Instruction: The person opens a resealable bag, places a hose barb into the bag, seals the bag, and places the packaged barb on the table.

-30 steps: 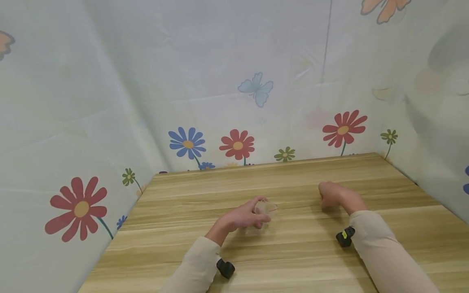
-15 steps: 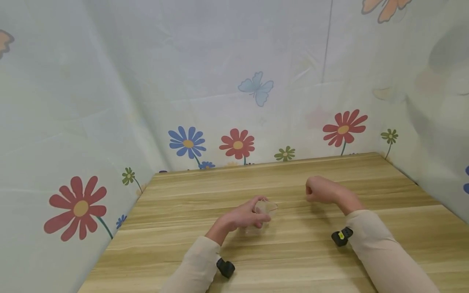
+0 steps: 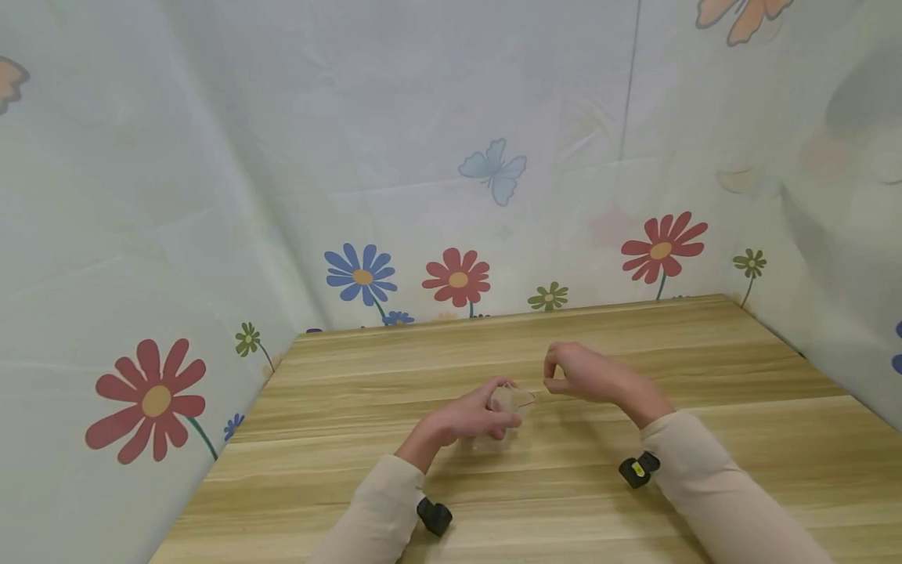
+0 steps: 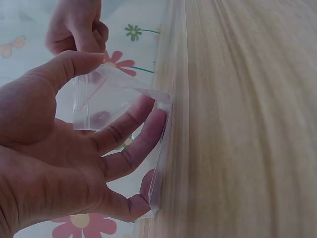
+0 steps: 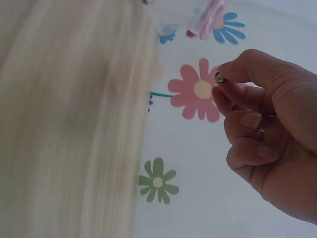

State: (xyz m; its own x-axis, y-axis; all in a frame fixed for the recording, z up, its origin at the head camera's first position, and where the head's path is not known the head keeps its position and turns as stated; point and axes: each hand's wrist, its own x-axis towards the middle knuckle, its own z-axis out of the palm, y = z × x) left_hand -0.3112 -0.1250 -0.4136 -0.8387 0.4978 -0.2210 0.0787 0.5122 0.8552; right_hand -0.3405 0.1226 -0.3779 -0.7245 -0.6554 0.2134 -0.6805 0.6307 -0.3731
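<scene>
My left hand [image 3: 465,415] holds a clear plastic zip bag [image 3: 514,399] low over the wooden table. In the left wrist view, the thumb lies at the upper edge of the bag [image 4: 91,101], and curled fingers show against its film. Between thumb and forefinger, my right hand [image 3: 588,376] pinches a tiny round dark piece with a pale ringed centre [image 5: 220,78]; its exact kind is too small to tell. That hand is just right of the bag, apart from it. A pink stripe shows on the bag [image 5: 212,19] in the right wrist view.
The wood-grain table [image 3: 395,360] spreads beneath both hands. A pale curtain [image 3: 395,141] printed with flowers and butterflies stands behind the table and along its sides. Black wrist cameras sit at the left cuff [image 3: 434,517] and right cuff [image 3: 639,470].
My right hand has moved left across the table, close to the bag, and its pinching thumb and forefinger now show. The left hand and the bag have stayed in place.
</scene>
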